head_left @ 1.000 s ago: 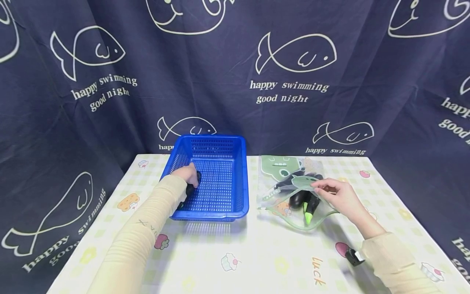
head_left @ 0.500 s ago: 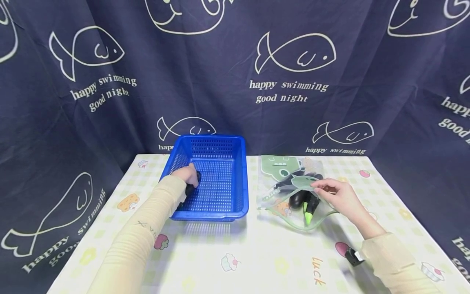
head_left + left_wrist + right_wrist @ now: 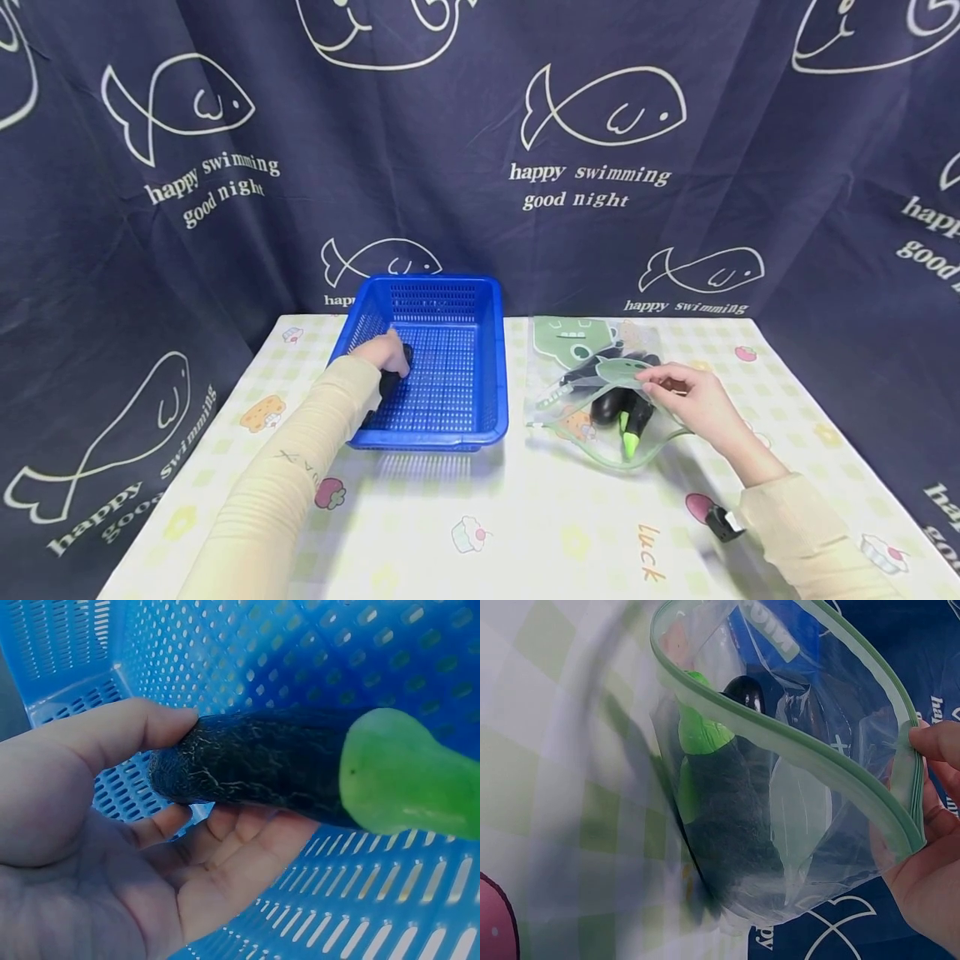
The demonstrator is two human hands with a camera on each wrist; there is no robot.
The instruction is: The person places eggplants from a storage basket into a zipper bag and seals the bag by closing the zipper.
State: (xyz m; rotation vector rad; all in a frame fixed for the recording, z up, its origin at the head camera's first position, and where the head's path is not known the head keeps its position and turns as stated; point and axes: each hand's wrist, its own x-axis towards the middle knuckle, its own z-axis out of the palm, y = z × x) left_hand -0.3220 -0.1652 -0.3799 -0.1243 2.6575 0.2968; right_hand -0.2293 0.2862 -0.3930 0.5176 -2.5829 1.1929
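Observation:
Inside the blue basket (image 3: 450, 437), my left hand (image 3: 385, 353) holds a dark eggplant (image 3: 262, 765) with a bright green stem end. Seen from the left wrist, the thumb presses on one side and the fingers lie along the other. My right hand (image 3: 697, 404) pinches the green zip edge of a clear zip bag (image 3: 802, 742) at one corner. The bag's mouth gapes toward the near side. Several dark eggplants (image 3: 611, 408) lie in it, and a green stem end (image 3: 701, 724) shows by the opening.
The basket stands at the back left of the table (image 3: 420, 533), which has a pale checked cloth with printed pictures. To its right lies the bag. A dark blue curtain (image 3: 480, 167) with white fish drawings hangs right behind the table.
The eggplant in my left hand has shifted slightly to the right and away in the basket. My right hand and the bag have stayed where they were.

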